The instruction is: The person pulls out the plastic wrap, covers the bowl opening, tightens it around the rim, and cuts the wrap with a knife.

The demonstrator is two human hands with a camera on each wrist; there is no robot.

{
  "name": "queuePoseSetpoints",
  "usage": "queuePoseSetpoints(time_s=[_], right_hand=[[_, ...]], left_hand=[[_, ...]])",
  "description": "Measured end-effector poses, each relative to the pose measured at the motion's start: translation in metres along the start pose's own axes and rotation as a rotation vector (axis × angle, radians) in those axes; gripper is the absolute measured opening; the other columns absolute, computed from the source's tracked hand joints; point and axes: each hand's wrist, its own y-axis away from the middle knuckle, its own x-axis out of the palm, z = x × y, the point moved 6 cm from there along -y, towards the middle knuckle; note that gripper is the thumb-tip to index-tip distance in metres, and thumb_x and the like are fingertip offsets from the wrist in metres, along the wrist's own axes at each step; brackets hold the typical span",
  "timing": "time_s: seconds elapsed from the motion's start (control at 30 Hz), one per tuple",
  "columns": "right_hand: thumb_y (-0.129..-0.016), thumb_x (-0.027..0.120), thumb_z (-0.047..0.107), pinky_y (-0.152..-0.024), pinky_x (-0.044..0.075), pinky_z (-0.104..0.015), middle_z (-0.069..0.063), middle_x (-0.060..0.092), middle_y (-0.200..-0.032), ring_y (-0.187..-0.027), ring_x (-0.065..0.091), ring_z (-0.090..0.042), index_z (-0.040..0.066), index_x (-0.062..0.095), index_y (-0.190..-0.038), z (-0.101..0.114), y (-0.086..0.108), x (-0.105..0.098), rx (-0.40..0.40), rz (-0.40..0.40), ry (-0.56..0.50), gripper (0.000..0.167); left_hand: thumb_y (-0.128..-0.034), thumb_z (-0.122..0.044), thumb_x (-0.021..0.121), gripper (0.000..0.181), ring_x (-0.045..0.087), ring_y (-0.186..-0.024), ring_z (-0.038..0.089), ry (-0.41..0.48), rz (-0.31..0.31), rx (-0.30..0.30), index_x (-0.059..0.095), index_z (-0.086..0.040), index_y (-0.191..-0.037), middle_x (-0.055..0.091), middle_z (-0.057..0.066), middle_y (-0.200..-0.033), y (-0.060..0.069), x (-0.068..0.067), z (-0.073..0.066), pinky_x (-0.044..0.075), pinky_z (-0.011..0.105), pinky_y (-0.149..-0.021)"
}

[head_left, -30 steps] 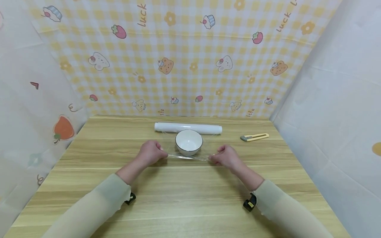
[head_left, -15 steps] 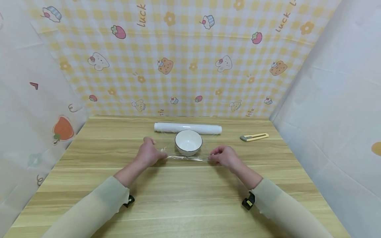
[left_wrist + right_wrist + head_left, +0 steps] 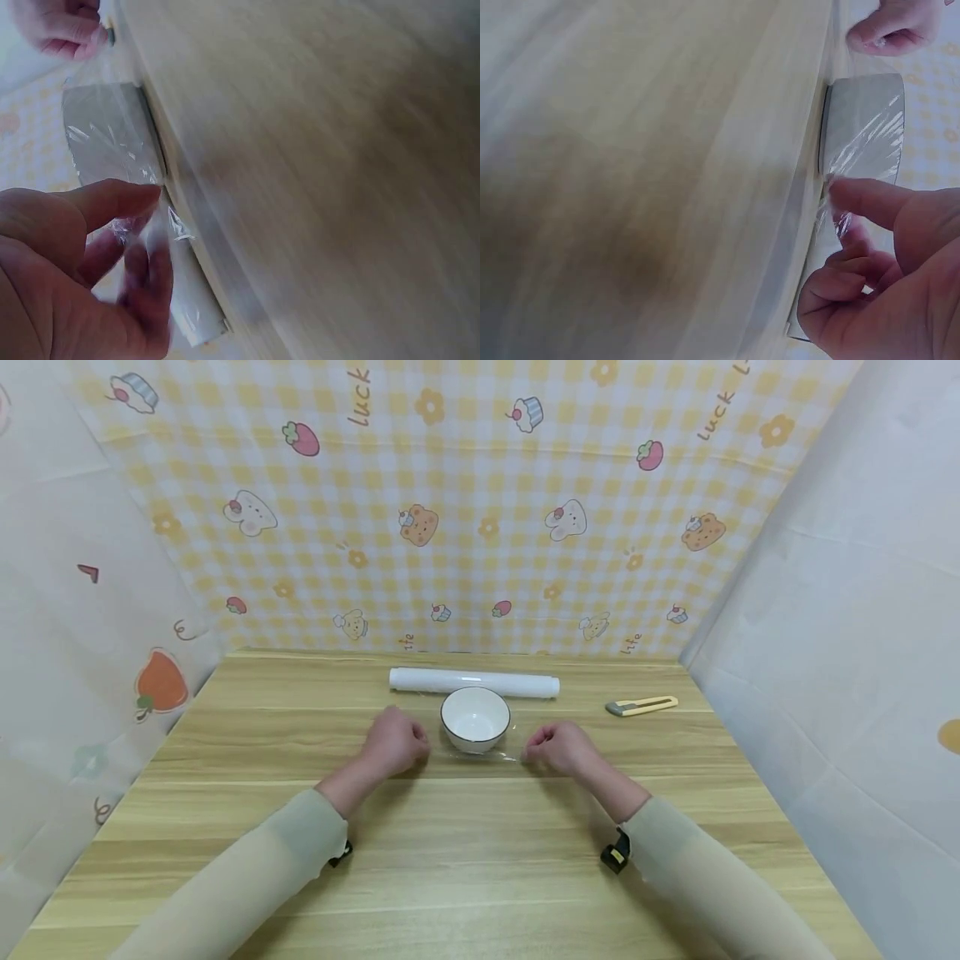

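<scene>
A white bowl (image 3: pixel 476 717) with a dark rim stands upright on the wooden table. Clear plastic wrap (image 3: pixel 866 142) stretches across its near side, creased and shiny in both wrist views. On the bowl's left, my left hand (image 3: pixel 393 742) pinches an edge of the wrap between thumb and fingers. My right hand (image 3: pixel 562 749) pinches the wrap on the other side, thumb against finger. Just behind the bowl lies a white roll of plastic wrap (image 3: pixel 474 682). How far the film reaches over the bowl's mouth is hard to see.
A yellow utility knife (image 3: pixel 641 706) lies to the right on the wooden table (image 3: pixel 480 860). A checked, patterned cloth (image 3: pixel 480 552) hangs behind the table, with pale sheets at both sides.
My left hand, its fingers spread half a second ago, has curled them in and moved slightly toward the bowl. The stretched film edge looks shorter. My right hand has barely moved.
</scene>
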Motion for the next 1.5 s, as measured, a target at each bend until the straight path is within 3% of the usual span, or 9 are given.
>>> queuePoseSetpoints(time_s=[0.13, 0.27, 0.37, 0.57, 0.73, 0.9, 1.0, 1.27, 1.5], right_hand=[[-0.093, 0.084, 0.017, -0.071, 0.045, -0.026, 0.001, 0.071, -0.085, -0.081, 0.059, -0.016, 0.012, 0.079, -0.09, 0.002, -0.008, 0.002, -0.027, 0.001, 0.02, 0.007], [-0.093, 0.084, 0.015, -0.069, 0.049, -0.023, 0.001, 0.073, -0.081, -0.077, 0.063, -0.012, 0.011, 0.08, -0.091, 0.004, -0.014, 0.006, -0.011, 0.017, -0.014, 0.006], [-0.094, 0.084, 0.011, -0.068, 0.057, -0.021, -0.001, 0.077, -0.084, -0.074, 0.067, -0.009, 0.007, 0.081, -0.095, 0.004, -0.018, 0.009, 0.03, 0.041, -0.085, 0.005], [-0.097, 0.077, 0.0, -0.079, 0.067, -0.027, -0.014, 0.082, -0.103, -0.081, 0.074, -0.011, -0.006, 0.079, -0.113, 0.006, -0.024, 0.015, 0.077, 0.061, -0.297, 0.016], [-0.103, 0.071, 0.0, -0.09, 0.068, -0.033, -0.021, 0.082, -0.115, -0.094, 0.079, -0.016, -0.009, 0.074, -0.13, 0.01, -0.027, 0.02, 0.085, 0.074, -0.487, 0.029], [-0.108, 0.064, 0.003, -0.089, 0.067, -0.029, -0.018, 0.082, -0.112, -0.092, 0.077, -0.012, -0.01, 0.066, -0.141, 0.011, -0.03, 0.026, 0.126, 0.07, -0.656, 0.036], [-0.108, 0.061, 0.001, -0.089, 0.067, -0.028, -0.016, 0.079, -0.112, -0.088, 0.075, -0.011, -0.01, 0.062, -0.147, 0.012, -0.032, 0.03, 0.134, 0.062, -0.715, 0.04], [-0.106, 0.062, -0.003, -0.082, 0.064, -0.023, -0.011, 0.077, -0.107, -0.081, 0.072, -0.007, -0.011, 0.068, -0.137, 0.013, -0.038, 0.034, 0.118, 0.022, -0.723, 0.033], [-0.105, 0.063, -0.005, -0.072, 0.064, -0.02, -0.013, 0.074, -0.105, -0.074, 0.071, -0.008, -0.013, 0.069, -0.126, 0.013, -0.041, 0.032, 0.125, -0.05, -0.724, 0.023]], left_hand=[[-0.0902, -0.013, 0.076, 0.026, 0.056, -0.094, 0.032, -0.069, 0.016, -0.053, 0.072, -0.018, -0.065, 0.065, 0.009, -0.091, -0.006, 0.006, -0.002, 0.047, 0.046, -0.087], [-0.0908, -0.009, 0.071, 0.028, 0.056, -0.064, 0.02, 0.04, 0.06, -0.068, 0.065, -0.015, -0.064, 0.059, 0.002, -0.065, -0.019, 0.02, 0.009, 0.046, 0.033, -0.06], [-0.0887, -0.007, 0.068, 0.023, 0.053, -0.059, 0.017, 0.091, 0.043, -0.038, 0.069, -0.012, -0.066, 0.059, 0.0, -0.062, -0.03, 0.03, 0.021, 0.044, 0.03, -0.056], [-0.0926, -0.007, 0.075, 0.012, 0.066, -0.083, 0.021, 0.199, 0.024, -0.084, 0.084, 0.0, -0.096, 0.079, 0.01, -0.091, -0.028, 0.022, 0.009, 0.056, 0.029, -0.073], [-0.099, -0.002, 0.073, 0.025, 0.07, -0.096, 0.019, 0.407, 0.041, -0.162, 0.08, 0.005, -0.121, 0.081, 0.018, -0.115, -0.024, 0.024, 0.003, 0.059, 0.025, -0.082], [-0.109, 0.001, 0.055, 0.034, 0.074, -0.101, 0.017, 0.738, 0.087, -0.256, 0.069, 0.01, -0.138, 0.075, 0.026, -0.13, -0.026, 0.036, 0.005, 0.066, 0.03, -0.092], [-0.1119, -0.001, 0.053, 0.034, 0.074, -0.105, 0.017, 0.84, 0.101, -0.292, 0.066, 0.011, -0.141, 0.073, 0.027, -0.136, -0.027, 0.04, 0.006, 0.066, 0.032, -0.097], [-0.1086, -0.002, 0.064, 0.024, 0.074, -0.085, 0.008, 0.838, 0.042, -0.304, 0.074, 0.01, -0.127, 0.08, 0.02, -0.114, -0.033, 0.042, 0.01, 0.066, 0.025, -0.082], [-0.1047, 0.002, 0.065, 0.023, 0.072, -0.078, 0.009, 0.837, -0.037, -0.346, 0.065, 0.013, -0.124, 0.071, 0.023, -0.117, -0.031, 0.037, 0.004, 0.066, 0.022, -0.075]])
